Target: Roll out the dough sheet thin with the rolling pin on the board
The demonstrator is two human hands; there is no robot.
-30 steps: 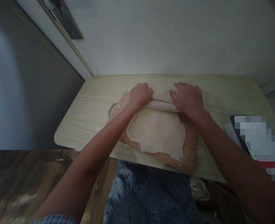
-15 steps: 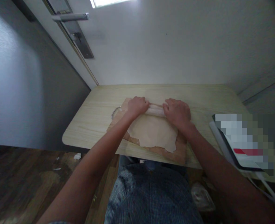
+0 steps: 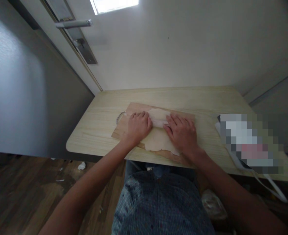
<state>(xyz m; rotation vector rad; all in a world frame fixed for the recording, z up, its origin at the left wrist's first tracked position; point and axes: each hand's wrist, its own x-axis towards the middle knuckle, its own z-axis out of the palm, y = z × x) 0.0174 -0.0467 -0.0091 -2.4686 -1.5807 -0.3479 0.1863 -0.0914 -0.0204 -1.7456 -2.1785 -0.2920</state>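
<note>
A pale rolling pin [image 3: 159, 123] lies across a flattened sheet of dough [image 3: 159, 140], its middle showing between my hands. On its left end rests my left hand [image 3: 139, 125], fingers curved over the pin. My right hand [image 3: 182, 130] covers the other end, with the fingers bent over it and the thumb toward the middle. Under the dough is a wooden cutting board [image 3: 124, 125] with a metal loop handle [image 3: 118, 118] at its left. The dough has an uneven edge and shows both beyond and in front of the pin. Both pin ends are hidden.
The board sits on a light wood table [image 3: 90, 130] set against a pale door with a metal handle [image 3: 74, 23]. A blurred-out device [image 3: 246, 143] with a white cable [image 3: 272, 187] lies at the right. White scraps [image 3: 81, 165] are on the floor at left.
Both hands have brought the rolling pin from the dough's far edge back toward me, uncovering dough behind it. The view has shifted slightly.
</note>
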